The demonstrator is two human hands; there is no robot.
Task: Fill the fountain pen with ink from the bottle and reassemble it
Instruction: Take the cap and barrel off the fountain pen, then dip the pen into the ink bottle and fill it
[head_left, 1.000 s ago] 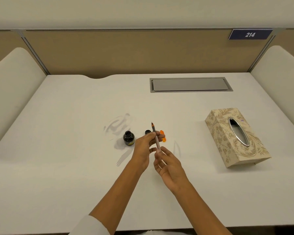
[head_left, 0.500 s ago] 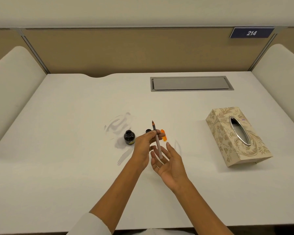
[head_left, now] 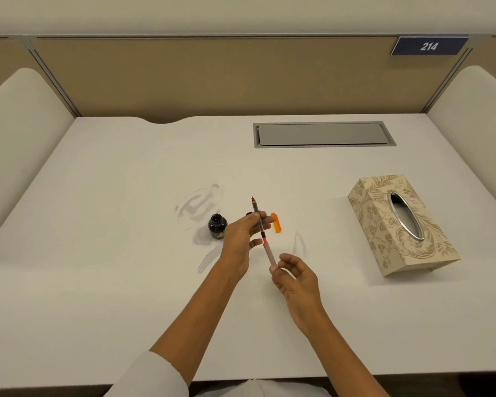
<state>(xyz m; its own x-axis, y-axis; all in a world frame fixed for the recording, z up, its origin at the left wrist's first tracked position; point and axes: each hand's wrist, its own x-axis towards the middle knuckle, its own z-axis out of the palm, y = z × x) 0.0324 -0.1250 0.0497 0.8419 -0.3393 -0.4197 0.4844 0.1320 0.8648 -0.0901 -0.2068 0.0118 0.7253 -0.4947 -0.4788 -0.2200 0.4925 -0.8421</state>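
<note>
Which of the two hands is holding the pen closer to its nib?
The left hand: it pinches the pen around its dark middle, nearer the nib, while the right hand holds the pale rear end.

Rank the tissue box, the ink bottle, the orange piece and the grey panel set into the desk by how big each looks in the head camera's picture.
1. tissue box and grey panel: close in apparent size, and the panel lies farther off, so I won't rank these two.
2. ink bottle.
3. orange piece, thinner than the bottle.
</note>
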